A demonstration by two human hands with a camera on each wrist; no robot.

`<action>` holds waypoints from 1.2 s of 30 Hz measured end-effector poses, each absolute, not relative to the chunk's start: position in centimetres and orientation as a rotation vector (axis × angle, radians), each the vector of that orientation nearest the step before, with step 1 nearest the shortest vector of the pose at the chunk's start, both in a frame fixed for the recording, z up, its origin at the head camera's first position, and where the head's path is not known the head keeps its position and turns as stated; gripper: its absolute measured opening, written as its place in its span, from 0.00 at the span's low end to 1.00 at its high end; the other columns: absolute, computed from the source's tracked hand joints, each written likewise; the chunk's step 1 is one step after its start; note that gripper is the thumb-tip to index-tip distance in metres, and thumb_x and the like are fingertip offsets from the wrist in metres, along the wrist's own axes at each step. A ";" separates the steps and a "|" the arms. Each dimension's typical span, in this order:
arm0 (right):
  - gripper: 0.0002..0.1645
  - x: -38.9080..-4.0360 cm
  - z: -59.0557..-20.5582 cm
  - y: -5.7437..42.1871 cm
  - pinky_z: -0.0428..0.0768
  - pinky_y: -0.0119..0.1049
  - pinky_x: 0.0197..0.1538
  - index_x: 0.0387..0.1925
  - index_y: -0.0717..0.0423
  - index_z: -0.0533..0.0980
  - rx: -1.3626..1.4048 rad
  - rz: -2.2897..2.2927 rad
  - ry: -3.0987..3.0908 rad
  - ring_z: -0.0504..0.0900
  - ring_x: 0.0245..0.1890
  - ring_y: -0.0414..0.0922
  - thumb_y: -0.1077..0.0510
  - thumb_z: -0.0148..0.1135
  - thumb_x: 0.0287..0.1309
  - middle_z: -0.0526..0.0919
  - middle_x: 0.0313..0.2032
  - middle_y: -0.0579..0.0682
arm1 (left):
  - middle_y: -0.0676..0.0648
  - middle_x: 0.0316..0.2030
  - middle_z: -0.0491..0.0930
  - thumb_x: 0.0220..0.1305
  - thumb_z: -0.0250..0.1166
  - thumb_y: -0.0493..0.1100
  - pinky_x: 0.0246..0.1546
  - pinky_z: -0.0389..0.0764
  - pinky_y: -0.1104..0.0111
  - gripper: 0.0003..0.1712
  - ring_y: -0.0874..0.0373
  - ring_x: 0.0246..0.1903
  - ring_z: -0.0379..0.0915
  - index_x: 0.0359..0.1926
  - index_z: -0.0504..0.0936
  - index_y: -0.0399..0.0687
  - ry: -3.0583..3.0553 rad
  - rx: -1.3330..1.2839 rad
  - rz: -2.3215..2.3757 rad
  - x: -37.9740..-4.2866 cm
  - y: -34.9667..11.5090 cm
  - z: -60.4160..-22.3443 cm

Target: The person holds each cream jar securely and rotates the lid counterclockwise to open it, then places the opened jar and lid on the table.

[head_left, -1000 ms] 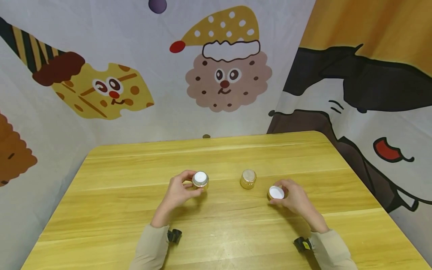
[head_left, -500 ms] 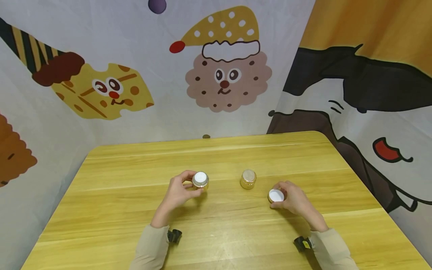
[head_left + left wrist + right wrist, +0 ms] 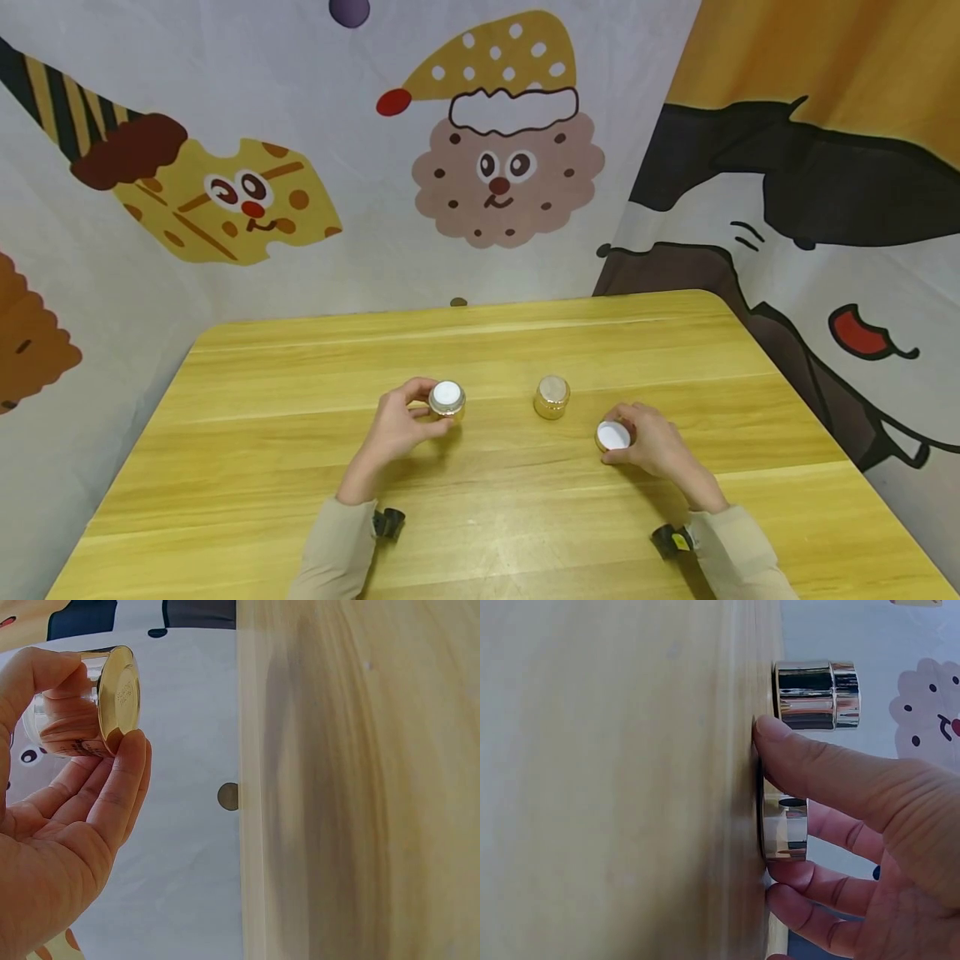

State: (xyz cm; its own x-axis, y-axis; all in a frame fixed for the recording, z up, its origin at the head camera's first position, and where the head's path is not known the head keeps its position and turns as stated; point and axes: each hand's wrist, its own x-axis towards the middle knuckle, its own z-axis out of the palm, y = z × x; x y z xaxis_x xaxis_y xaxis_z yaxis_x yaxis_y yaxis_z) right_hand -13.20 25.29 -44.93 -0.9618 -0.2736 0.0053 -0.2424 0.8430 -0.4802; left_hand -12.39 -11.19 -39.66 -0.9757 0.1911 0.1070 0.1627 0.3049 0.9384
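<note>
My left hand (image 3: 397, 421) grips a small gold cream jar (image 3: 447, 402) with a white top, thumb on one side and fingers on the other. In the left wrist view the jar (image 3: 90, 705) is held off the table, its shiny gold base showing. My right hand (image 3: 652, 439) pinches a gold lid (image 3: 613, 437) with its white inside facing up. The right wrist view has that lid (image 3: 786, 829) down at the tabletop between thumb and fingers. Between the hands stands a second gold jar (image 3: 552, 398) with its lid on, untouched.
A wood-grain table (image 3: 480, 517) lies under both hands. Its far edge meets a white cloth backdrop (image 3: 367, 283) printed with cartoon figures. Each wrist wears a small black camera, one left (image 3: 388, 523) and one right (image 3: 669, 541).
My right hand has lowered the lid slightly toward me, down to the tabletop. The left hand and its jar have barely moved; the capped jar stays in place.
</note>
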 end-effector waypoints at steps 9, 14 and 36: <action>0.27 -13.3 -44.9 25.3 0.68 0.32 0.26 0.36 0.51 0.76 -0.435 -0.735 2.947 0.70 0.29 0.43 0.54 0.80 0.30 0.73 0.28 0.46 | 0.38 0.42 0.77 0.42 0.72 0.26 0.47 0.81 0.59 0.26 0.45 0.45 0.73 0.46 0.76 0.30 2.529 0.354 1.812 -13.5 -11.5 -42.3; 0.27 -13.3 -44.7 25.3 0.67 0.32 0.26 0.37 0.51 0.76 -0.461 -0.729 2.942 0.70 0.29 0.43 0.54 0.80 0.29 0.73 0.28 0.46 | 0.40 0.42 0.77 0.41 0.73 0.27 0.45 0.82 0.62 0.26 0.47 0.44 0.73 0.46 0.76 0.33 2.553 0.332 1.775 -14.1 -11.8 -43.6; 0.27 -13.2 -44.6 25.3 0.67 0.32 0.27 0.36 0.51 0.76 -0.459 -0.752 2.930 0.70 0.30 0.44 0.55 0.79 0.30 0.74 0.29 0.46 | 0.40 0.38 0.81 0.35 0.75 0.26 0.39 0.81 0.59 0.25 0.49 0.36 0.77 0.38 0.77 0.37 2.756 0.181 1.522 -14.4 -12.4 -44.4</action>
State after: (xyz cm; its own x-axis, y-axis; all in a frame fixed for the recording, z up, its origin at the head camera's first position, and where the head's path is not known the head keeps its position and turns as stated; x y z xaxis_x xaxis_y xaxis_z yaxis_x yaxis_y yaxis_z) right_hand -13.24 25.35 -44.57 -0.9516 -0.3073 -0.0050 -0.2670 0.8344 -0.4821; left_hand -14.37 -12.38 -44.40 -0.9933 0.0946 0.0664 0.1066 0.5276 0.8428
